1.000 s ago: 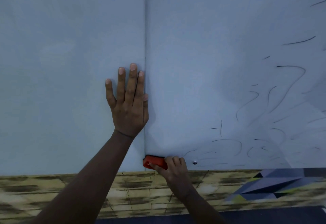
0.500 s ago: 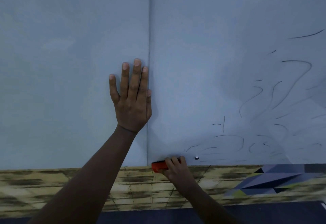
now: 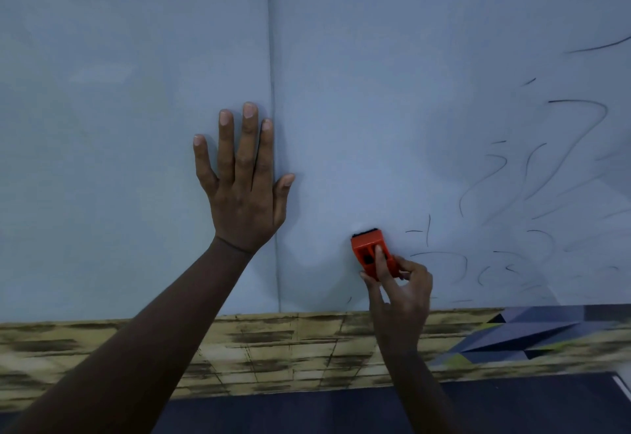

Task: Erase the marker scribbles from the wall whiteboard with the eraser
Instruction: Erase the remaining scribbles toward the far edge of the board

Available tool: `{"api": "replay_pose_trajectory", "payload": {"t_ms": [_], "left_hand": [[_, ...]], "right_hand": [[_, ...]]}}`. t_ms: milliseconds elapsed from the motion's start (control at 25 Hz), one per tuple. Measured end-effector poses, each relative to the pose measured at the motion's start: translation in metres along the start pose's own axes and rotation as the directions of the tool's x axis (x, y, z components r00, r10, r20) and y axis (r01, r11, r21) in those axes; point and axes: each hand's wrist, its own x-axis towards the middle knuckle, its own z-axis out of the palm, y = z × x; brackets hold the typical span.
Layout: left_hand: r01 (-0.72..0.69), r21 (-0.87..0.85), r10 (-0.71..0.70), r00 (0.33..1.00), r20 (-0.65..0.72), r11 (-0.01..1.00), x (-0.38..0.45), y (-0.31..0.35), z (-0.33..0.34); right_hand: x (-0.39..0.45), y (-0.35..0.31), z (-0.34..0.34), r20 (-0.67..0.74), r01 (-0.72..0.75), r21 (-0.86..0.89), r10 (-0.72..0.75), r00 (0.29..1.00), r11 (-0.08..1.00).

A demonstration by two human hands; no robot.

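Right hand (image 3: 401, 292) pinches blocky orange plastic eraser (image 3: 372, 252) against smooth whiteboard (image 3: 375, 109); left hand (image 3: 244, 194) flat, splayed.

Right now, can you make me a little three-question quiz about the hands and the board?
1. True or false: the left hand lies flat with straight fingers on the whiteboard.
2. Which hand grips the orange eraser? A) left B) right C) both
3. Fill in: the marker scribbles lie to the ____ of the eraser.

Key: 1 true. 2 B, the right hand. 3 right.
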Motion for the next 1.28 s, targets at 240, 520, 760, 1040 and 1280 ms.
{"api": "replay_pose_trajectory", "payload": {"t_ms": [240, 520, 760, 1040, 1280], "left_hand": [[-0.005, 0.027, 0.005, 1.000, 0.012, 1.000, -0.003, 0.001, 0.001], [-0.040, 0.035, 0.039, 0.999, 0.024, 0.999, -0.006, 0.000, 0.000], [-0.052, 0.058, 0.051, 0.998, 0.029, 0.997, -0.007, -0.002, 0.002], [-0.022, 0.036, 0.020, 0.999, 0.039, 0.999, -0.005, -0.001, -0.001], [0.232, -0.041, -0.227, 0.969, 0.100, 0.972, -0.011, 0.049, 0.003]], "right_hand": [[-0.061, 0.013, 0.044, 0.305, 0.441, -0.112, -0.392, 0.868, 0.890], [-0.095, 0.040, 0.062, 0.394, 0.510, -0.072, -0.445, 0.804, 0.857], [-0.062, 0.011, 0.040, 0.192, 0.248, -0.100, -0.226, 0.955, 0.964], [-0.006, 0.020, -0.011, -0.092, -0.237, 0.286, 0.273, 0.958, 0.928], [-0.021, 0.024, -0.007, 0.122, -0.675, 0.647, 0.826, 0.550, 0.354]]}}
